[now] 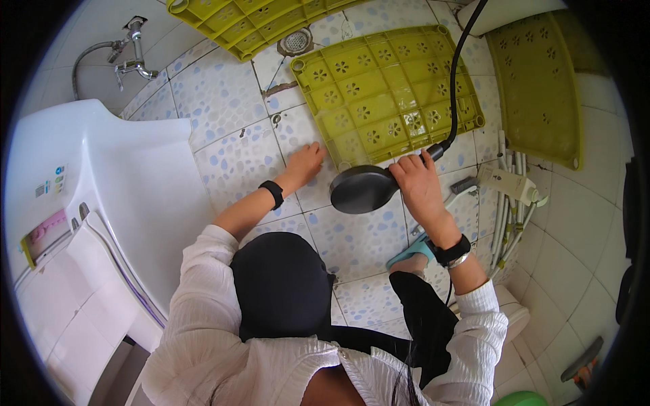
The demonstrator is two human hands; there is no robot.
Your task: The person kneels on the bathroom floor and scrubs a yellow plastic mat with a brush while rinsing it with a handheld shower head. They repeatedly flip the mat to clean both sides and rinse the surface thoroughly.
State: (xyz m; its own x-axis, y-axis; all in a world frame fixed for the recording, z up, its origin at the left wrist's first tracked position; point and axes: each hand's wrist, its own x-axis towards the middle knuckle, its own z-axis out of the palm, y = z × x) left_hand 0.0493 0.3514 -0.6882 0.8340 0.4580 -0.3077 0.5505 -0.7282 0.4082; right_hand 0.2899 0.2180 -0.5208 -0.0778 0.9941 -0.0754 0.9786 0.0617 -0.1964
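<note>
My right hand (419, 182) grips the handle of a black handheld shower head (359, 190), its round head to the left over the tiled floor. A black hose (453, 86) runs from the handle up past the top of the view. Beyond it, a yellow-green plastic shelf panel (378, 109) with flower-shaped cutouts lies on the tiles, its surface shiny and ribbed. My left hand (304, 165) is low by the panel's near left edge with its fingers curled. Whether those fingertips touch the panel is unclear.
A second green panel (244, 20) is at the top, near a floor drain (295, 41). Another panel (538, 96) leans against the right wall. Nearby are white tubes (500, 213), a carton-like container (508, 183) and a scrub brush (463, 187). At left stand a white basin (137, 167) and a metal tap (136, 66).
</note>
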